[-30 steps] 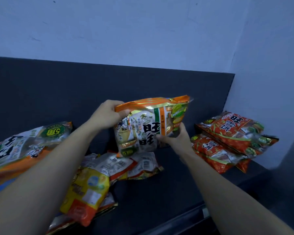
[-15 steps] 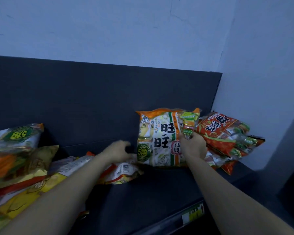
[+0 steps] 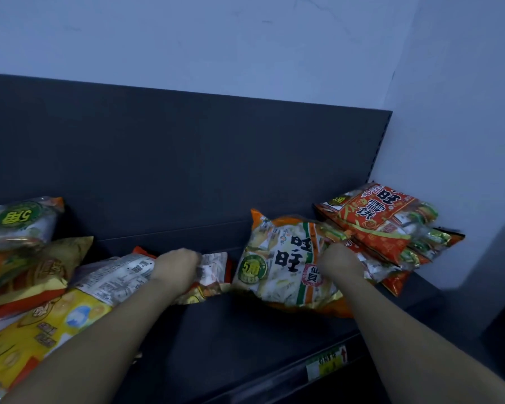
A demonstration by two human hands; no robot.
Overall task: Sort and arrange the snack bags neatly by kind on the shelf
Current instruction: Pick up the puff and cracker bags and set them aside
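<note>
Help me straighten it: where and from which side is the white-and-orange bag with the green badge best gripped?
Pinch the white-and-orange bag at its flat orange top seam, upper left corner, coming from the left over bare shelf. That corner sticks up free; the right hand grips the right edge, against the red bags. The left hand grips a face-down bag.

Both bare forearms reach forward from the lower frame, well apart, backs of hands up. The left hand (image 3: 177, 265) is knuckles-up, fingers curled down on a face-down bag (image 3: 120, 275). The right hand (image 3: 340, 262) has its fingers curled round the right edge of the orange-white bag (image 3: 277, 266).
</note>
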